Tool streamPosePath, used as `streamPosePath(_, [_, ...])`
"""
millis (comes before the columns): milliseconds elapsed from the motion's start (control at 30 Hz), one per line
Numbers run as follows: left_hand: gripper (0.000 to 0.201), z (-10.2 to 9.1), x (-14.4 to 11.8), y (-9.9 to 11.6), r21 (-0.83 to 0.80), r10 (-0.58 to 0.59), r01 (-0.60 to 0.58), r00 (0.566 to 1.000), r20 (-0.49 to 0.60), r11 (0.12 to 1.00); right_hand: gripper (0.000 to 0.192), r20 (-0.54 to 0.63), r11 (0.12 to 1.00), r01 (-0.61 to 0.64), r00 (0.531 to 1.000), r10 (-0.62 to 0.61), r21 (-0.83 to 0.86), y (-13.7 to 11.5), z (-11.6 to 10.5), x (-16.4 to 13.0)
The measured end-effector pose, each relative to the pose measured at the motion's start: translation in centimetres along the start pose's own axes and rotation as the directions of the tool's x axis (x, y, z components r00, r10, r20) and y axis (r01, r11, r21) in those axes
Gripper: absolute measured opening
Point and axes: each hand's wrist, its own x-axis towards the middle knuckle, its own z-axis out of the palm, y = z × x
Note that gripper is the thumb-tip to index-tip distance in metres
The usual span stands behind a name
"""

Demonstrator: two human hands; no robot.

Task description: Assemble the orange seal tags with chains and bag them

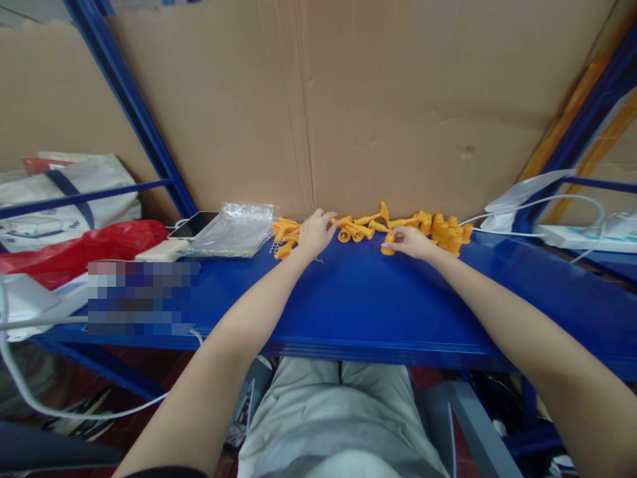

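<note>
My left hand [316, 234] is at the back of the blue shelf, its fingers curled at a small orange plastic piece [332, 223] that is mostly hidden. Left of that hand lies a pile of orange pieces [284, 229] with thin metal chains beside it. To the right, my right hand [412, 241] pinches an orange round-ended plastic piece [387, 248] close to the shelf top. Between the hands lie several orange trumpet-shaped pieces [357, 232], some with their round open ends facing me. Beyond the right hand stands a tight cluster of orange pieces [448, 234].
A clear plastic bag [231, 232], a phone-like device [195, 226] and a white block [162, 251] lie on the left. Behind rises a cardboard wall [308, 99]. White cables and a power strip [592, 236] are at the right; a blue shelf [338, 312] spans the front.
</note>
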Motion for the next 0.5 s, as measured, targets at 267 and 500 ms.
streamPosePath(267, [0.020,1.8,1.1,-1.0,-0.398,-0.055,-0.038,0.974,-0.220,0.917,0.028,0.065,0.987,-0.046,0.996,0.057,-0.156,-1.3,-0.2,-0.4])
streamPosePath(500, [0.019,3.0,1.2,-0.5,-0.622,-0.141,0.007,0.976,-0.167,0.783,0.024,0.145,0.998,0.008,0.989,0.002,-0.067,-1.4,-0.2,-0.6])
